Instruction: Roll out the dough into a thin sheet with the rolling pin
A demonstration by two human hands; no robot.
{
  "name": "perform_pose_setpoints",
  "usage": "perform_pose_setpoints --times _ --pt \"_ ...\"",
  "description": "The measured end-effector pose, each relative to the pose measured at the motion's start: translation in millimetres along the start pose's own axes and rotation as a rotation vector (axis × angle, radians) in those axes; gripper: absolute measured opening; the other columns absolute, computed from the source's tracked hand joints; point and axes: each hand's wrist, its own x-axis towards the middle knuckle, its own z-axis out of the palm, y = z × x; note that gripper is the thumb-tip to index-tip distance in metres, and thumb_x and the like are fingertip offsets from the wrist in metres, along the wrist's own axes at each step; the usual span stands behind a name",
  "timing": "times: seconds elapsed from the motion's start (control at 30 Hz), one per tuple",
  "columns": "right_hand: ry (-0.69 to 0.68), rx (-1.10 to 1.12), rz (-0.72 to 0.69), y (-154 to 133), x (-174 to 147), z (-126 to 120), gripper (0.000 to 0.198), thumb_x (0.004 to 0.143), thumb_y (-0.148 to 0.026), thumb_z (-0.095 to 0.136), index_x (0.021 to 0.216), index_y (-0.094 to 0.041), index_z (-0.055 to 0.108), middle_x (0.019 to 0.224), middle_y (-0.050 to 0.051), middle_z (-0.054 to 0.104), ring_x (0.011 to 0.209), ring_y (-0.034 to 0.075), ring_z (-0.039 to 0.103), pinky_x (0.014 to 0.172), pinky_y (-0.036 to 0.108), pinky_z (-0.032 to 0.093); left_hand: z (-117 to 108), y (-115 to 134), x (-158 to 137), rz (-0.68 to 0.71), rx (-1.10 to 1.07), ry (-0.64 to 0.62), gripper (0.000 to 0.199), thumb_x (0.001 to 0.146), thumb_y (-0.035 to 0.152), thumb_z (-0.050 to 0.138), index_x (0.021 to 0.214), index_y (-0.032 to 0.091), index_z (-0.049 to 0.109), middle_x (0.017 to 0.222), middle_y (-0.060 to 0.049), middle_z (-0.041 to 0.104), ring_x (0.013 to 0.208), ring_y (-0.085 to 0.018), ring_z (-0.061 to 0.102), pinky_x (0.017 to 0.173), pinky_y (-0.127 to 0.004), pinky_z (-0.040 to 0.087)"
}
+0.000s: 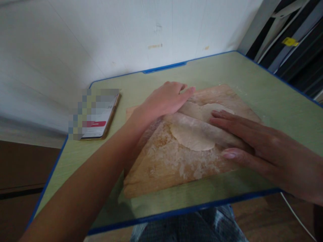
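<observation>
A flour-dusted rolling pin (205, 128) lies slantwise across a thin, roundish sheet of dough (195, 141). Dough shows on both sides of the pin. Beneath them is a wooden board (148, 178) with loose flour scattered over it. My left hand (169, 98) is over the pin's far left end, its palm down, fingers partly curled and thumb pointing right. Around the right end is my right hand (257, 141), with long, fairly straight fingers on the far side and the thumb on the near side. Both hands cover the pin's ends.
A phone (101, 117) in a brownish case rests on the left of the green table (285, 101), which has a blue rim. A white wall (131, 33) stands behind the table. Dark items with a yellow tag (290, 41) are at the right. A white cable (297, 216) hangs below.
</observation>
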Motion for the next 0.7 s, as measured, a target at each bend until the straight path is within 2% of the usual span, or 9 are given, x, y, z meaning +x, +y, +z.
perform_pose_setpoints --times 0.1,0.17,0.33,0.47,0.6,0.7 --pt "0.06 -0.051 -0.066 -6 -3 4 0.056 0.092 -0.05 0.036 0.137 -0.017 0.041 0.14 0.011 0.047 0.128 0.025 0.044 0.1 0.043 0.042 0 -1 10 0.043 0.001 -0.01 0.045 0.095 0.04 0.026 0.073 0.019 0.059 0.08 -0.004 0.065 0.082 -0.018 0.06 0.08 -0.033 0.044" --pt "0.069 -0.075 -0.055 -9 -7 7 0.059 0.092 -0.047 0.036 0.141 -0.015 0.034 0.14 0.012 0.047 0.129 0.024 0.043 0.099 0.043 0.043 0 -2 14 0.049 -0.008 -0.025 0.047 0.095 0.042 0.026 0.069 0.019 0.057 0.076 -0.004 0.063 0.081 -0.019 0.06 0.079 -0.033 0.043" --pt "0.084 -0.122 -0.088 -18 -19 12 0.068 0.09 -0.044 0.042 0.148 -0.019 0.019 0.148 0.005 0.036 0.13 0.02 0.041 0.098 0.036 0.044 0 -2 17 0.072 -0.018 -0.122 0.05 0.095 0.048 0.025 0.07 0.019 0.058 0.075 -0.003 0.063 0.083 -0.02 0.062 0.08 -0.033 0.044" --pt "0.07 -0.092 -0.037 -33 -20 13 0.071 0.089 -0.043 0.043 0.146 -0.007 0.023 0.148 0.011 0.035 0.129 0.022 0.043 0.099 0.033 0.044 -1 -1 20 0.09 0.002 -0.215 0.053 0.094 0.052 0.024 0.081 0.02 0.063 0.086 -0.002 0.066 0.089 -0.022 0.063 0.082 -0.034 0.045" --pt "0.083 -0.079 -0.058 -46 -17 16 0.068 0.089 -0.036 0.045 0.142 0.003 0.026 0.143 0.018 0.041 0.125 0.025 0.047 0.095 0.034 0.048 0 0 24 0.086 0.023 -0.228 0.052 0.092 0.055 0.024 0.1 0.022 0.064 0.103 -0.001 0.067 0.103 -0.024 0.061 0.088 -0.037 0.044" --pt "0.102 -0.126 -0.087 -52 -15 17 0.07 0.088 -0.033 0.045 0.143 0.005 0.022 0.137 0.02 0.045 0.119 0.026 0.052 0.089 0.034 0.052 2 -2 26 0.076 0.023 -0.225 0.056 0.09 0.058 0.023 0.11 0.024 0.063 0.111 0.002 0.065 0.112 -0.024 0.057 0.093 -0.039 0.043"
